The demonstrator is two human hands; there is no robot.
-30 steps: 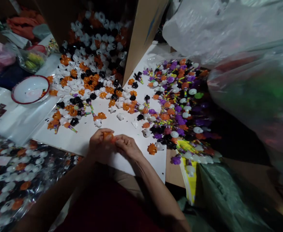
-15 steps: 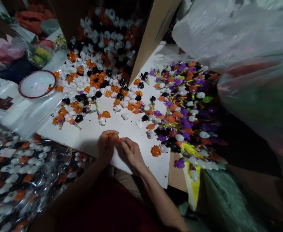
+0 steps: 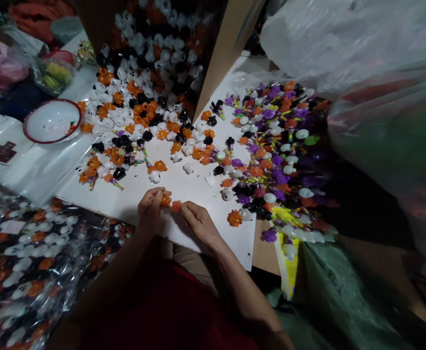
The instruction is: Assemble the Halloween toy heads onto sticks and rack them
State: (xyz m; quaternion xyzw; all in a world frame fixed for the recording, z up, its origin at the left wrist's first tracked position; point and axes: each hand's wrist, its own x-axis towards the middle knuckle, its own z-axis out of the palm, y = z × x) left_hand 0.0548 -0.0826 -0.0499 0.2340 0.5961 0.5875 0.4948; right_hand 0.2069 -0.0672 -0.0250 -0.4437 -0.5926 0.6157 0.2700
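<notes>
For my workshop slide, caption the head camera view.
Left hand and right hand pinch small orange plastic pieces over a white board.

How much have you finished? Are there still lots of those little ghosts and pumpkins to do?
Done, it seems: the clear plastic packaging at lower left, full of ghosts and pumpkins. In hand: the left hand pinches an orange piece, and the right hand pinches another. Left: big heaps of ghosts and purple pieces on the white board, so probably plenty.
</notes>
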